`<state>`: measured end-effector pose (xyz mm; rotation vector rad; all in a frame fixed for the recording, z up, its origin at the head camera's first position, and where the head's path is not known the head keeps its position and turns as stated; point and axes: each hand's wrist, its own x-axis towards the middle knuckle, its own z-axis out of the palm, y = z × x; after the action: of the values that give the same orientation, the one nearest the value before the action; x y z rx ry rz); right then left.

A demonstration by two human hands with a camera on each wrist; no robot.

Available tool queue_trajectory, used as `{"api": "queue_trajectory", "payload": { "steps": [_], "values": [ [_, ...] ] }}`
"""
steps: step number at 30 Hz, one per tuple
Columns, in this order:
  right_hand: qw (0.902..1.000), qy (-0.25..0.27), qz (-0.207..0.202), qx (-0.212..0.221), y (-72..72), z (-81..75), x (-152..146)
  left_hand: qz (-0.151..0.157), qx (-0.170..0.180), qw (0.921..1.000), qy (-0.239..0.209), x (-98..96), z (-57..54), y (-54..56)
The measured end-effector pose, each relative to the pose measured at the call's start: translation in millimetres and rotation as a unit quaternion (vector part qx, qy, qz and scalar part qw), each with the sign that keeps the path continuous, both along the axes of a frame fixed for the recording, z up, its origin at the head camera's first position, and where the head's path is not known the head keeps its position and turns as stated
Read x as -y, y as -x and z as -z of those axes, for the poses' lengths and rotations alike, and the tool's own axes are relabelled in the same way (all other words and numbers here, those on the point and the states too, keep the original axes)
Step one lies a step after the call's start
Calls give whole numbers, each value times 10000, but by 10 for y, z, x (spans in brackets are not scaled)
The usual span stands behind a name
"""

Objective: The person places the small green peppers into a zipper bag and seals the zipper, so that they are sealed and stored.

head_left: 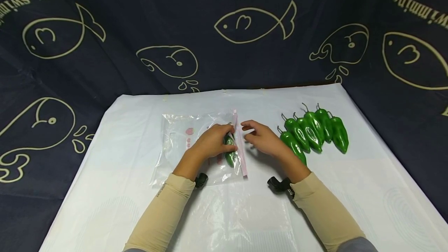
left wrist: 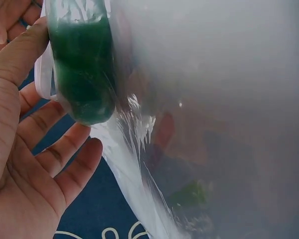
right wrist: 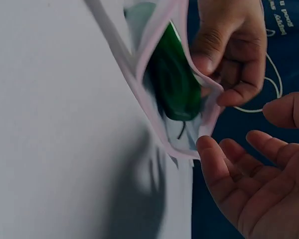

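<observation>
A clear zip bag (head_left: pixel 176 147) with a pink closure strip and pink print lies on the table. My left hand (head_left: pixel 213 141) pinches it near its mouth, thumb and fingers at the rim. Just inside is a glossy green pepper (head_left: pixel 230 159). The right wrist view shows the pink-edged mouth (right wrist: pixel 148 62) gaping, with the pepper (right wrist: pixel 174 79) inside, its stem toward the opening. My right hand (head_left: pixel 263 139) hovers beside the mouth, fingers loosely bent and holding nothing. In the left wrist view the pepper (left wrist: pixel 84 64) shows through the plastic by my left thumb.
Several more green peppers (head_left: pixel 313 127) lie side by side on the right of the white-covered table (head_left: pixel 364 201). A clear plastic sheet (head_left: pixel 241 221) lies flat at the front between my forearms. A dark curtain (head_left: pixel 168 14) printed with fish and whales hangs behind the table.
</observation>
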<state>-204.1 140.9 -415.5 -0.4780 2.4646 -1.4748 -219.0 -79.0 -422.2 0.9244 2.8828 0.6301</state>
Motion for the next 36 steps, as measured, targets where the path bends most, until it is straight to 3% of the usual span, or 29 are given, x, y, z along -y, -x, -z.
{"api": "queue_trajectory", "payload": {
  "steps": [7,15,36],
  "values": [
    [9965,-604,87,-578,-53,-89,-166,21,-16,10000,-64,-7,1,-2],
    [9920,-783,222,-961,-121,-139,-392,-13,-8,9999,-116,-6,24,-1],
    [9799,-1675,545,-937,-272,-165,-1133,-110,49,9999,-91,-12,27,-19]
  ]
}}
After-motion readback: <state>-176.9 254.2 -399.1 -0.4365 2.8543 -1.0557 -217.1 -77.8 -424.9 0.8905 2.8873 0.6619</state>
